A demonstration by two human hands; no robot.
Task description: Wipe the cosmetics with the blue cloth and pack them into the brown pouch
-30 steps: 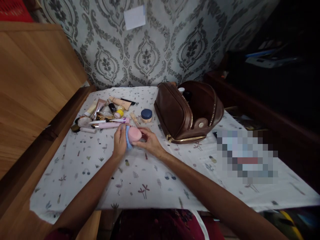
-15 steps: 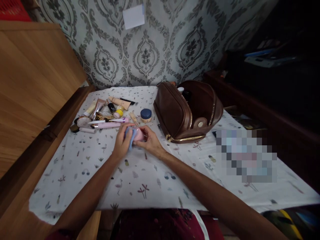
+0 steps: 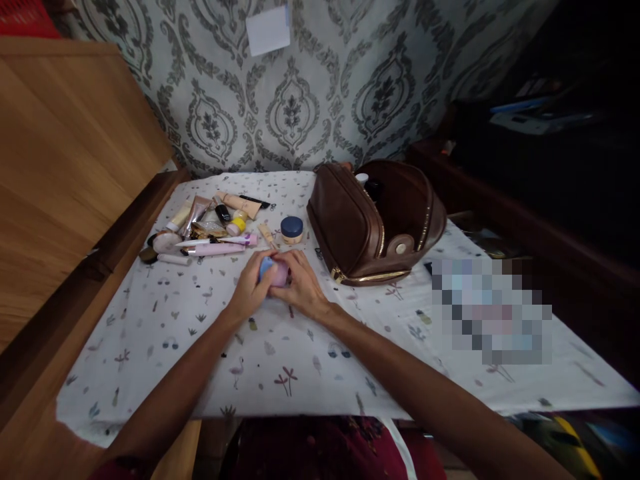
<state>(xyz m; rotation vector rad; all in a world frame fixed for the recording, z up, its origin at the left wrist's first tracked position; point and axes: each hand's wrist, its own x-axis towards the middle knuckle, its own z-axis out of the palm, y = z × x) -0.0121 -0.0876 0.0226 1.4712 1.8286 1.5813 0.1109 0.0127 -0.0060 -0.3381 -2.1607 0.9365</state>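
Note:
My left hand (image 3: 251, 285) is closed on a light blue cloth (image 3: 266, 265) and presses it against a small pink rounded container (image 3: 281, 274). The fingers of my right hand (image 3: 304, 285) wrap round the container from the other side. Much of the container is hidden by both hands, so its exact kind does not show. Just beyond my hands lie a small beige tube (image 3: 267, 235) and a jar with a dark blue lid (image 3: 292, 229). A pink tube-like item (image 3: 217, 250) lies to the left.
Several cosmetics, among them a peach tube (image 3: 240, 203) and a black bottle (image 3: 222, 213), are heaped at the back left. An unzipped brown leather bag (image 3: 345, 223) stands right of my hands. A wooden panel (image 3: 75, 147) borders the left side of the patterned tablecloth (image 3: 195, 373).
The cloth has shifted over the pink container and bunched, with more of it now in front of my left fingers. Both hands have drawn slightly closer together; other things stay put.

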